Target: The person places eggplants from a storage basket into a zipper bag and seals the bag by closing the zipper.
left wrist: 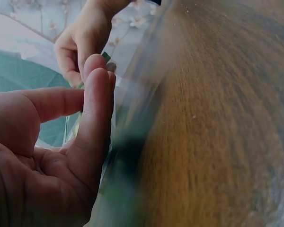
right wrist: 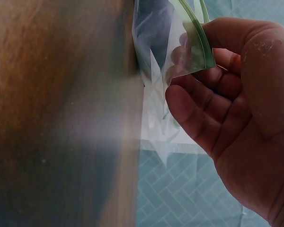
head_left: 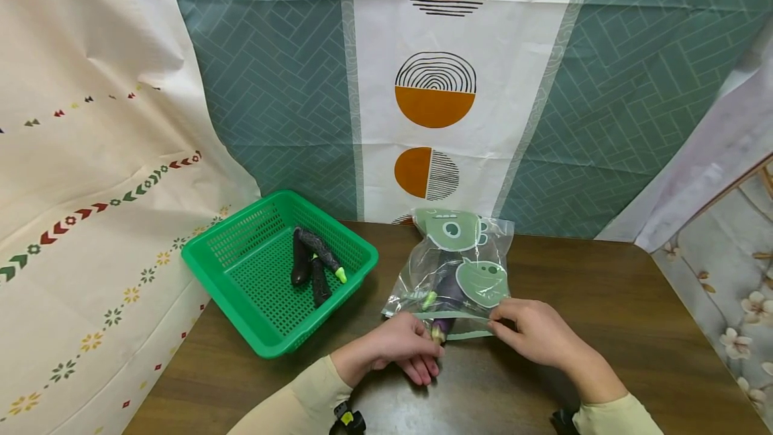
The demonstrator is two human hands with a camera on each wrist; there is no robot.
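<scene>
A clear zip bag (head_left: 417, 274) with green cartoon prints lies on the table, its green-edged mouth toward me. Purple eggplants (head_left: 447, 287) show through the plastic, and one stem end sits at the mouth. At the mouth's left side, my left hand (head_left: 407, 346) pinches the rim between thumb and index finger, beside that stem; its other fingers stretch out straight. What lies between thumb and finger is mostly hidden in the left wrist view. My right hand (head_left: 537, 329) pinches the right corner of the mouth; in the right wrist view the green zip strip (right wrist: 199, 40) runs beneath its thumb.
On the left stands a green plastic basket (head_left: 205, 274) with 3 dark eggplants (head_left: 320, 257) in its right half. The brown wooden table (head_left: 580, 287) meets a patterned cloth (head_left: 284, 86) at the back. More cloth hangs along both sides.
</scene>
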